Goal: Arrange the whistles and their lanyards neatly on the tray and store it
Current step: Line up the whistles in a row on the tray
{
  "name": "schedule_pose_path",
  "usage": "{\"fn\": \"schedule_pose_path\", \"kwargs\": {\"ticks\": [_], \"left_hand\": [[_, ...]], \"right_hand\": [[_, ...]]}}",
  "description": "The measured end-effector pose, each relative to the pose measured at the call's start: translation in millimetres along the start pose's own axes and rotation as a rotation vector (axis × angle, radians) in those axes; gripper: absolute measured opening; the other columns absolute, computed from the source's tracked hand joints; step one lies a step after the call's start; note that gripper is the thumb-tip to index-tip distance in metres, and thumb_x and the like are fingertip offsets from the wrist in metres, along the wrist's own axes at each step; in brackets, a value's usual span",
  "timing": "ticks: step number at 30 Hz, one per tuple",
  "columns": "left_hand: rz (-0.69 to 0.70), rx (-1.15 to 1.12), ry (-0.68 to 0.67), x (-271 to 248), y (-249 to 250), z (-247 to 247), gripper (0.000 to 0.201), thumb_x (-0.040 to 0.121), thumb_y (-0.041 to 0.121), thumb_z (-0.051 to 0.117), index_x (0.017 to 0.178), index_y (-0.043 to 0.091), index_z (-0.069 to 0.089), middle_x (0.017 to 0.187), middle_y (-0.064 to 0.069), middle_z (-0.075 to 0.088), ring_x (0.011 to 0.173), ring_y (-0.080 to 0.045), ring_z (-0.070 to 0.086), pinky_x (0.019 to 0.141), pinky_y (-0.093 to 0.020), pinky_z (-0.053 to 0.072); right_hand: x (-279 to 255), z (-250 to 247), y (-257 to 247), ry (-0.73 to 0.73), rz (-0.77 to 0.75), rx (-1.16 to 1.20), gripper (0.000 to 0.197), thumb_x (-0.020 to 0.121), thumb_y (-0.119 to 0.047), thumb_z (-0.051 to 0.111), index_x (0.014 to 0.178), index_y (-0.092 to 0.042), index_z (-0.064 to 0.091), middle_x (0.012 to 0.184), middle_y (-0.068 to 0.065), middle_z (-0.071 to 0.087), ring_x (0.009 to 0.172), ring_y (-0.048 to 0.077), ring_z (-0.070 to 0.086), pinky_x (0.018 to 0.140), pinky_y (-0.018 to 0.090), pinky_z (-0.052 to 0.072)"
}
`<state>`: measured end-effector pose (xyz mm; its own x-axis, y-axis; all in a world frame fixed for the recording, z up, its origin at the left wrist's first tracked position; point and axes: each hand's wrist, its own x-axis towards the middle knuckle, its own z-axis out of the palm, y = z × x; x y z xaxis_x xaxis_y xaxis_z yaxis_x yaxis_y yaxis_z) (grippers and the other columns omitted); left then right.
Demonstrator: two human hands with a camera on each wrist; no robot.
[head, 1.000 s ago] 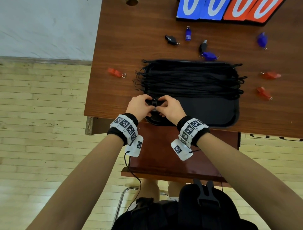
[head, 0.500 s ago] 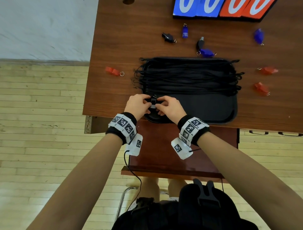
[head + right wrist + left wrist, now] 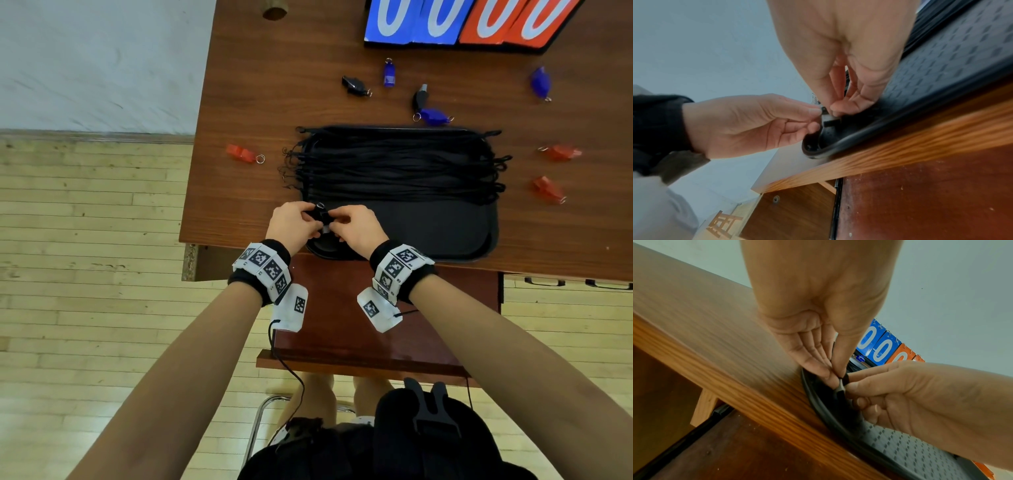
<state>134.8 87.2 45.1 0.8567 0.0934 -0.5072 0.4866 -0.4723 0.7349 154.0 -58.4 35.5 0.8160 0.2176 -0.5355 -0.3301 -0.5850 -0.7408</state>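
Over the near-left corner of the black tray (image 3: 428,233) both hands pinch one small black whistle (image 3: 321,216). My left hand (image 3: 312,217) grips it from the left and my right hand (image 3: 335,223) from the right. In the left wrist view the left hand (image 3: 835,376) has thumb and fingers closed on the whistle (image 3: 842,386). The right wrist view shows the right hand (image 3: 836,108) pinching the whistle (image 3: 828,120) just above the tray rim (image 3: 838,146). A band of black lanyards (image 3: 394,164) lies across the tray's far half.
Loose whistles lie on the brown table: a red one (image 3: 241,152) left of the tray, two black (image 3: 354,85) and several blue (image 3: 434,116) behind it, two red (image 3: 548,190) to its right. A blue and red scoreboard (image 3: 462,20) stands at the back. A dark wooden shelf (image 3: 359,325) juts out below the table edge.
Both hands stay at the tray's near-left corner; their fingers have shifted slightly on the black whistle. Nothing else on the table has moved.
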Motion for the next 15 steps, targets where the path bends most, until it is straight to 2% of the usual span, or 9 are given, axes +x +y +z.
{"fn": "schedule_pose_path", "kwargs": {"ticks": [2, 4, 6, 9, 12, 15], "left_hand": [[0.013, 0.011, 0.004, 0.1, -0.5, 0.7, 0.033, 0.083, 0.007, 0.067, 0.116, 0.008, 0.063, 0.079, -0.009, 0.07, 0.071, -0.019, 0.071, 0.08, -0.036, 0.058], [0.013, 0.03, 0.024, 1.2, -0.3, 1.7, 0.03, 0.083, 0.01, 0.067, 0.113, 0.008, 0.064, 0.074, -0.004, 0.068, 0.068, -0.018, 0.07, 0.077, -0.037, 0.058], [0.01, 0.059, 0.05, 2.8, 0.3, 2.9, 0.027, 0.084, 0.013, 0.067, 0.111, 0.008, 0.064, 0.072, -0.001, 0.066, 0.064, -0.018, 0.07, 0.076, -0.037, 0.058], [0.031, 0.148, 0.055, 3.7, 2.3, 4.2, 0.019, 0.086, 0.019, 0.066, 0.102, 0.009, 0.067, 0.071, -0.001, 0.067, 0.062, -0.016, 0.069, 0.074, -0.036, 0.058], [0.05, 0.171, 0.061, 4.1, 3.3, 3.6, 0.012, 0.09, 0.019, 0.059, 0.094, 0.012, 0.068, 0.073, -0.003, 0.068, 0.06, -0.015, 0.069, 0.073, -0.037, 0.058], [0.039, 0.145, 0.077, 5.3, 2.1, 2.2, 0.013, 0.092, 0.015, 0.054, 0.089, 0.015, 0.067, 0.074, -0.003, 0.068, 0.058, -0.014, 0.069, 0.073, -0.037, 0.059]], "right_hand": [[-1.0, 0.7, -1.3, -0.016, -0.013, -0.015, 0.037, 0.09, -0.005, 0.055, 0.127, -0.008, 0.058, 0.096, 0.013, 0.07, 0.068, 0.015, 0.063, 0.064, 0.015, 0.052], [-1.4, 2.9, -2.1, -0.022, -0.029, -0.008, 0.042, 0.09, -0.003, 0.053, 0.132, -0.008, 0.054, 0.09, 0.012, 0.07, 0.06, 0.008, 0.059, 0.058, 0.009, 0.05], [-0.2, 4.8, -1.4, -0.004, -0.033, -0.009, 0.043, 0.091, -0.004, 0.051, 0.134, -0.01, 0.052, 0.084, 0.008, 0.068, 0.06, 0.007, 0.06, 0.061, 0.011, 0.051], [1.0, 2.5, 1.0, 0.04, -0.029, -0.02, 0.042, 0.092, -0.006, 0.049, 0.133, -0.011, 0.054, 0.085, 0.006, 0.068, 0.066, 0.013, 0.064, 0.07, 0.02, 0.055], [0.4, -2.0, 3.3, 0.031, -0.038, -0.006, 0.039, 0.093, -0.007, 0.048, 0.131, -0.011, 0.055, 0.082, 0.006, 0.066, 0.061, 0.009, 0.061, 0.061, 0.012, 0.052], [1.4, -3.5, 6.5, 0.029, -0.034, 0.008, 0.038, 0.094, -0.007, 0.047, 0.13, -0.011, 0.056, 0.083, 0.007, 0.066, 0.061, 0.008, 0.06, 0.06, 0.012, 0.051]]}}
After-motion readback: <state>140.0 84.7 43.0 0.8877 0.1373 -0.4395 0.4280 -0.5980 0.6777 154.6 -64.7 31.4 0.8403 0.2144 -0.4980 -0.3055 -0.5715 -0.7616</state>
